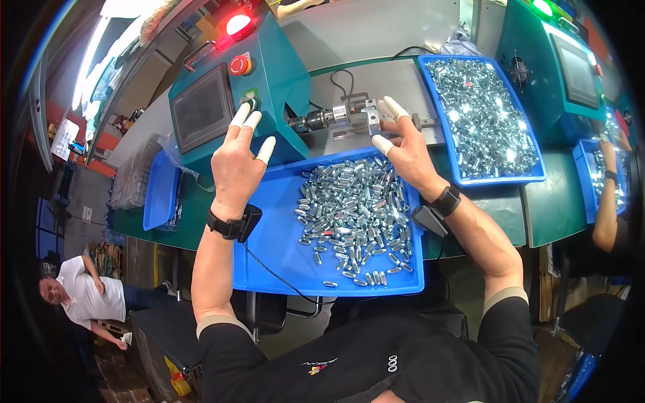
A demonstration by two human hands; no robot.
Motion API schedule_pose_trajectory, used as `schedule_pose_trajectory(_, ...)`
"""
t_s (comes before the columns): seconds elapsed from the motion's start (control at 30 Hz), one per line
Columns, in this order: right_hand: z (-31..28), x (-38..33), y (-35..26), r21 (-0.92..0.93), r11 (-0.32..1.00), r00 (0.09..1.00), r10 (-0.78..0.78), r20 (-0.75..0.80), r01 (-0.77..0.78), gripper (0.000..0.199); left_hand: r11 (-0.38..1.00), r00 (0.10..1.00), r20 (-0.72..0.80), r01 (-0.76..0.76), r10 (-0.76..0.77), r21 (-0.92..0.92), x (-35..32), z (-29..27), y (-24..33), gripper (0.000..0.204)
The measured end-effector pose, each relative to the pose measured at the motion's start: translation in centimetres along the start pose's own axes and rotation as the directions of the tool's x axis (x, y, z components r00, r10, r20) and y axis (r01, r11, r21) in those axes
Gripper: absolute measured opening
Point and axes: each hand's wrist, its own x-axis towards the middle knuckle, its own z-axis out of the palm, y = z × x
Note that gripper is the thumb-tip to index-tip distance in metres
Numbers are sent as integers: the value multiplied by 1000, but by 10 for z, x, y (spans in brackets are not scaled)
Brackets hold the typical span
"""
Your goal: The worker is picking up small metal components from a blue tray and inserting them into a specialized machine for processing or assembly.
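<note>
My left hand (236,166) reaches up to the green machine (279,87), two fingertips at the round button (250,102) on its front. Its fingers are stretched out and hold nothing. Beside the small metal clamp fixture (371,115) is my right hand (411,154), thumb and index finger spread apart; its other fingers are partly hidden. White finger covers sit on several fingertips of both hands. A dark chuck with a silver collar (341,115) points from the machine toward the fixture. Below my hands, a blue tray (265,258) holds a heap of small shiny metal fittings (356,208).
A second blue tray (498,180) full of fittings stands at the right. The machine carries a screen (200,107), a red stop button (240,64) and a lit red lamp (239,25). Another person's arm (607,195) works at the far right; a person in white (94,292) is at left.
</note>
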Motion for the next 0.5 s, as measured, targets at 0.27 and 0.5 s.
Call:
schedule_pose_trajectory(0.27,-1,2,-8,-121,991,997,47,-53,-53,77,1000,1000,8,-19,19,-5,0,-1,-1,47)
schedule_pose_trajectory(0.5,-6,23,-18,-459,888,988,-80,-132,10,53,999,1000,-9,-29,30,24,-2,1,3,45)
